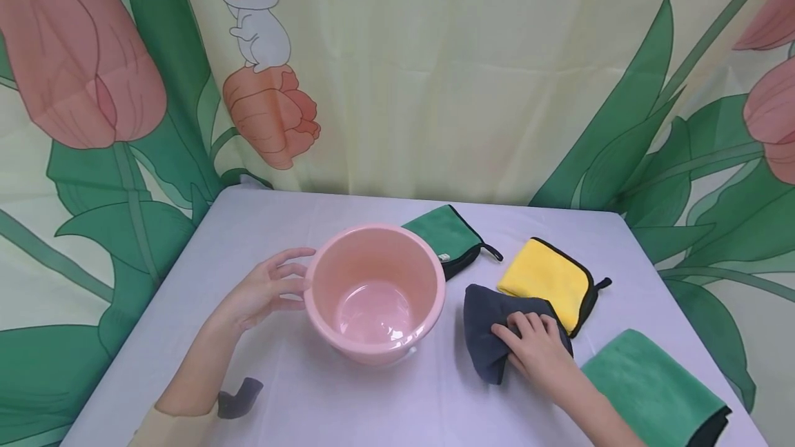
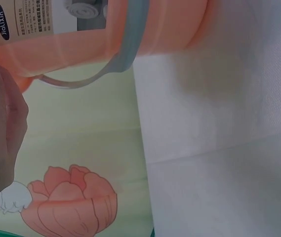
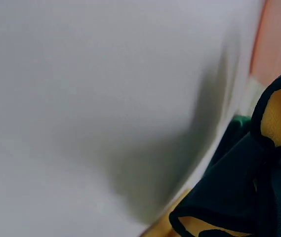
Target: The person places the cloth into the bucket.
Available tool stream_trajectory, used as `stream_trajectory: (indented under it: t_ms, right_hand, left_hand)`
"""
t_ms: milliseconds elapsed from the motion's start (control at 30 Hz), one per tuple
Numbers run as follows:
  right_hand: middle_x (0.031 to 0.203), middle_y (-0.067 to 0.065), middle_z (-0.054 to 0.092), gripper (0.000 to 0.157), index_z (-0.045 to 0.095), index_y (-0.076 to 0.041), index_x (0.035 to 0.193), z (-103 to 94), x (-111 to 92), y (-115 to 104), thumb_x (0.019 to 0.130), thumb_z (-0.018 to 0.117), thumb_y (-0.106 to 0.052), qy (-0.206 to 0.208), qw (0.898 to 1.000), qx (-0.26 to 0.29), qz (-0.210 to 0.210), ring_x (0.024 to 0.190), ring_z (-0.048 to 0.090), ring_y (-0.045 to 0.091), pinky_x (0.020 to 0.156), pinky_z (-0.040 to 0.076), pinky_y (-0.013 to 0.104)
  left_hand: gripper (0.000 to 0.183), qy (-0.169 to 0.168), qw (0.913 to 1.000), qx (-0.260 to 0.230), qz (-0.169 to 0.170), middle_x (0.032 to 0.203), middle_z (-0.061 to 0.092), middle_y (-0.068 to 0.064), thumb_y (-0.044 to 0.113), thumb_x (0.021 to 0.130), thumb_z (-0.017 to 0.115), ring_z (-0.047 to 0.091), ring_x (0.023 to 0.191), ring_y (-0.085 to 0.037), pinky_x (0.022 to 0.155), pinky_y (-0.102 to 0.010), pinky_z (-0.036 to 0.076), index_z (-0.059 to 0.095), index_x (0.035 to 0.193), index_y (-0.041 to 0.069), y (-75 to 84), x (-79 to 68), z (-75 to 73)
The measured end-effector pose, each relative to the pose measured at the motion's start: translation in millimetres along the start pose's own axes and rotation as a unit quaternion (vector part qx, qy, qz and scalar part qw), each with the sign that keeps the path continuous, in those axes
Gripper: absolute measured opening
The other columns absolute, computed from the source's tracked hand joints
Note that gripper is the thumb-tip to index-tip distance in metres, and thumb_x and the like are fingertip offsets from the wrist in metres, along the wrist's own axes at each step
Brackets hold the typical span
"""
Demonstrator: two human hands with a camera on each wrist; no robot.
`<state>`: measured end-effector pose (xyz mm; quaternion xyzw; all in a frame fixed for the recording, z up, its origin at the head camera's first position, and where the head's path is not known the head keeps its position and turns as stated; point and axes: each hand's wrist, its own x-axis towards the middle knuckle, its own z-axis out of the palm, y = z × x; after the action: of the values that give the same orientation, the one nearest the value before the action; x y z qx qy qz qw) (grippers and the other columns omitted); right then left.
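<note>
Pink bucket point(image 1: 373, 254): glossy plastic, round; left hand point(image 1: 270, 290), loosely straight-fingered, touches nine o'clock.
Grey cloth point(image 1: 483, 333): creased, yellow-lined, toward bucket's four o'clock; right hand point(image 1: 537, 350) grips it, mostly cropped in right-wrist view.

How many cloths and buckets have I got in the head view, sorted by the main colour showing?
Green: 2, the far green cloth and the near green cloth
Yellow: 1, the yellow cloth
Dark grey: 1, the dark grey cloth in the right hand
Pink: 1, the bucket
Total: 5
</note>
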<state>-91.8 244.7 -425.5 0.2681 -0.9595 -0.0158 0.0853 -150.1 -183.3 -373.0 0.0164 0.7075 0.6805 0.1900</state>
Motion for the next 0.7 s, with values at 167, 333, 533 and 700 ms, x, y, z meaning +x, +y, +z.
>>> stream_trajectory:
  t_ms: [167,333,533,700]
  right_hand:
    - [0.099,0.011,0.052,0.045,0.062,-0.016,0.107,-16.3,9.4,8.5,0.066,0.08,-0.015,0.018,1.0,-0.014,-0.004,0.093,0.047,0.031,0.083,0.036,0.053]
    - [0.098,0.013,0.052,0.046,0.062,-0.014,0.106,-31.4,22.5,15.2,0.064,0.081,-0.012,0.056,0.998,-0.022,-0.021,0.092,0.048,0.033,0.082,0.036,0.053]
    - [0.097,0.014,0.052,0.047,0.061,-0.013,0.105,-48.6,42.3,20.7,0.062,0.082,-0.009,0.123,0.99,-0.023,-0.059,0.089,0.048,0.033,0.081,0.035,0.053]
    - [0.097,0.016,0.053,0.047,0.061,-0.011,0.105,-61.7,58.5,20.5,0.062,0.081,-0.005,0.154,0.984,-0.014,-0.086,0.088,0.048,0.034,0.08,0.035,0.053]
  left_hand:
    - [0.062,0.002,1.0,-0.003,-0.001,0.102,0.058,-0.008,0.01,0.083,0.064,0.061,0.089,-0.02,0.078,-0.042,0.053,0.035,0.137,0.009,0.6,-0.2,0.0]
    - [0.061,-0.001,1.0,-0.006,-0.002,0.099,0.058,-0.006,0.009,0.083,0.064,0.06,0.088,-0.019,0.078,-0.042,0.053,0.035,0.136,0.008,0.4,-0.1,-0.2]
    - [0.06,0.0,1.0,-0.005,0.001,0.097,0.059,-0.005,0.009,0.083,0.064,0.061,0.087,-0.019,0.078,-0.042,0.053,0.036,0.135,0.007,0.4,-0.3,0.0]
    - [0.06,0.004,1.0,-0.001,-0.001,0.098,0.058,-0.006,0.009,0.082,0.064,0.061,0.087,-0.019,0.078,-0.042,0.053,0.036,0.135,0.008,1.3,-0.4,0.8]
